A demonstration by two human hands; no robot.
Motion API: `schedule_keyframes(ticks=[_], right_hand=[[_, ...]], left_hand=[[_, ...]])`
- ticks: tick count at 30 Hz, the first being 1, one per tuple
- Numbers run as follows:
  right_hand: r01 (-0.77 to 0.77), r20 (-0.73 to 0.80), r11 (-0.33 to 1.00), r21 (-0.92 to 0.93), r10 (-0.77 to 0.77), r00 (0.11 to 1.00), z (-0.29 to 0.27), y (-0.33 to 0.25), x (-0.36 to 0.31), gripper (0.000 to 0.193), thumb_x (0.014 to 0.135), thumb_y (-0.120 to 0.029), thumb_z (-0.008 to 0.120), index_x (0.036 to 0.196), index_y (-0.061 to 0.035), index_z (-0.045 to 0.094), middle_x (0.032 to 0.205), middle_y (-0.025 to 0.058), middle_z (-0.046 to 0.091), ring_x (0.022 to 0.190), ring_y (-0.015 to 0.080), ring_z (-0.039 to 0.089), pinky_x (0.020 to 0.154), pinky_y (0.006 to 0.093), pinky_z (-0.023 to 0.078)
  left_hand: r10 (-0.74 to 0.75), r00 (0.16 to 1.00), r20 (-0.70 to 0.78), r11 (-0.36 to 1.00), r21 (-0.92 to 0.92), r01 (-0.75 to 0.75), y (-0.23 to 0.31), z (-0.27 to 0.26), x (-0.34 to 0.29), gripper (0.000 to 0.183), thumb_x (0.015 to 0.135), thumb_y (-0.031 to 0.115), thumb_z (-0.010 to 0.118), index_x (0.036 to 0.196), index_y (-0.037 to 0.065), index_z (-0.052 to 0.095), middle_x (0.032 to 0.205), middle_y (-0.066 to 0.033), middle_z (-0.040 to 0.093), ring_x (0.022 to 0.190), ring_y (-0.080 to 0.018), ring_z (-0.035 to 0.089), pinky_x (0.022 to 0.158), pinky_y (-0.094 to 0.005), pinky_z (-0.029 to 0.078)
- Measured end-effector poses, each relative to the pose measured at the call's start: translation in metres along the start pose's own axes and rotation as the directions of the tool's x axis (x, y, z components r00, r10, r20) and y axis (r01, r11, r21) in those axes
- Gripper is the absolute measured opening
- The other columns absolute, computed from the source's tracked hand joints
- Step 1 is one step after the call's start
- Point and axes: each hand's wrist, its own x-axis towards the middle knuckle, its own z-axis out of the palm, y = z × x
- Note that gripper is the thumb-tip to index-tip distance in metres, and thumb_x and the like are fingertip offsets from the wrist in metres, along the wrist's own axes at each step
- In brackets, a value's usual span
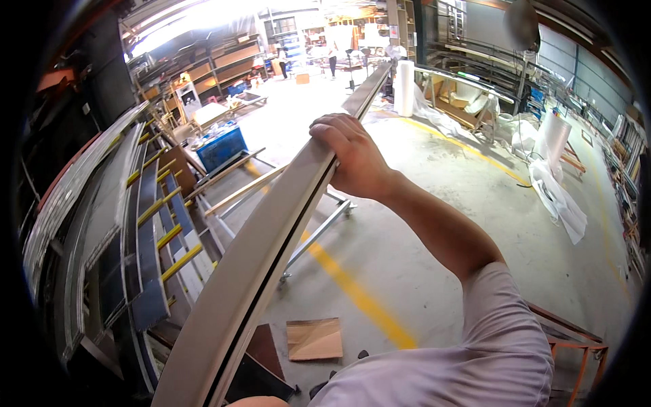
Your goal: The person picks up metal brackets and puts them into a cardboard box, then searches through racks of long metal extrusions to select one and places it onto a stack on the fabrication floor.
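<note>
A long beige-grey profile [251, 251], with a dark groove along its right side, runs from the lower left up to the far middle. My right hand [352, 152] is closed over its upper edge, fingers bent across the top and the palm against the grooved side. Beneath the profile is a metal stand [319, 230] on small wheels. Only a sliver of skin shows at the bottom edge beside the profile's near end, perhaps my left hand [258, 402]; no fingers of it are visible.
On the left, a rack with yellow bars [159, 205] holds long panels. Beyond it stands a blue bin [220, 149]. Cardboard [314, 339] lies on the floor, an orange frame [580, 349] at lower right. White wrap rolls [405, 88] stand ahead; a person [332, 60] is far off.
</note>
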Motion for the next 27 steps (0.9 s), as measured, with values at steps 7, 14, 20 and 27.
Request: schedule_keyframes(ticks=[7, 14, 20, 27], right_hand=[[-0.033, 0.009, 0.994, -0.106, 0.034, 0.999, -0.053, 0.123, -0.031, 0.047, 0.067, -0.001, 0.073, 0.112, -0.0037, 0.057, 0.112, 0.0148, 0.062, 0.108, 0.0355, 0.06, 0.098, 0.0455, 0.047], [-0.148, 0.049, 0.968, -0.205, 0.161, 0.986, -0.071, 0.281, -0.1, 0.054, 0.065, -0.001, 0.077, 0.115, -0.0036, 0.057, 0.117, 0.0163, 0.063, 0.113, 0.0368, 0.059, 0.099, 0.0453, 0.047], [-0.281, 0.034, 0.915, -0.289, 0.303, 0.952, -0.114, 0.424, -0.132, 0.056, 0.062, 0.001, 0.079, 0.114, -0.0031, 0.058, 0.116, 0.0165, 0.064, 0.111, 0.0379, 0.06, 0.097, 0.0439, 0.048], [-0.384, 0.012, 0.822, -0.42, 0.428, 0.904, -0.165, 0.577, -0.236, 0.046, 0.069, 0.001, 0.073, 0.112, -0.0014, 0.057, 0.11, 0.0175, 0.063, 0.103, 0.0375, 0.06, 0.092, 0.0407, 0.048]], left_hand=[[0.022, 0.976, 0.217, 0.997, -0.074, -0.006, -0.132, 0.008, -0.118, 0.026, 0.084, 0.03, 0.069, 0.105, 0.014, 0.07, 0.104, -0.0051, 0.072, 0.099, -0.0236, 0.065, 0.091, -0.0447, 0.049], [-0.12, 0.979, 0.165, 0.981, -0.135, 0.142, -0.249, -0.009, -0.262, 0.023, 0.086, 0.03, 0.067, 0.1, 0.012, 0.07, 0.093, -0.0053, 0.073, 0.096, -0.0213, 0.066, 0.092, -0.0395, 0.048], [-0.175, 0.953, 0.248, 0.978, -0.069, 0.197, -0.353, -0.003, -0.356, 0.031, 0.088, 0.031, 0.064, 0.109, 0.009, 0.063, 0.101, -0.0073, 0.07, 0.101, -0.0211, 0.063, 0.09, -0.0406, 0.049], [-0.352, 0.889, 0.291, 0.933, 0.033, 0.359, -0.478, -0.008, -0.519, 0.041, 0.091, 0.033, 0.061, 0.12, 0.005, 0.054, 0.11, -0.0097, 0.066, 0.108, -0.0209, 0.06, 0.088, -0.0419, 0.051]])
